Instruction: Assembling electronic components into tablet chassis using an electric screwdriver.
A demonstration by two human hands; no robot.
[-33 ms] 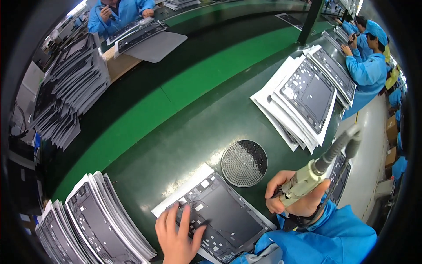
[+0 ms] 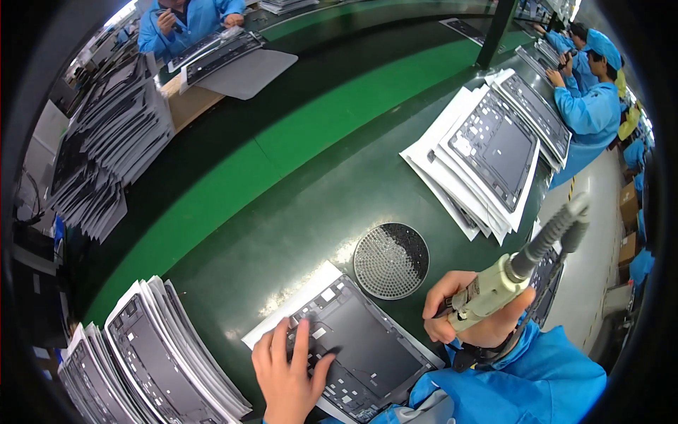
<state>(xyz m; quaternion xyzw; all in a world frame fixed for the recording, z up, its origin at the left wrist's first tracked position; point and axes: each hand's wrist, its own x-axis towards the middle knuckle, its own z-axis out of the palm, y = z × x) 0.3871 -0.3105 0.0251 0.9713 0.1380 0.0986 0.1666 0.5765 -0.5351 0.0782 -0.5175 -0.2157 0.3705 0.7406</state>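
Screw-fastening step on dark panel [image 2: 360,346]: left hand [image 2: 286,371] flat, grasping nothing, pinning panel; right hand [image 2: 470,318] clenched on electric screwdriver [image 2: 494,286], bit off panel's right edge. Next likely: screw from round tray [image 2: 390,260] behind panel.

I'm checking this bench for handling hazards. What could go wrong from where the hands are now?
The round screw tray sits close beside the right hand and its electric screwdriver; a careless swing might knock it and scatter the screws. The left hand presses flat on the dark panel, so the driver tip could perhaps slip toward those fingers. The panel also overhangs the near bench edge a little and might slide.
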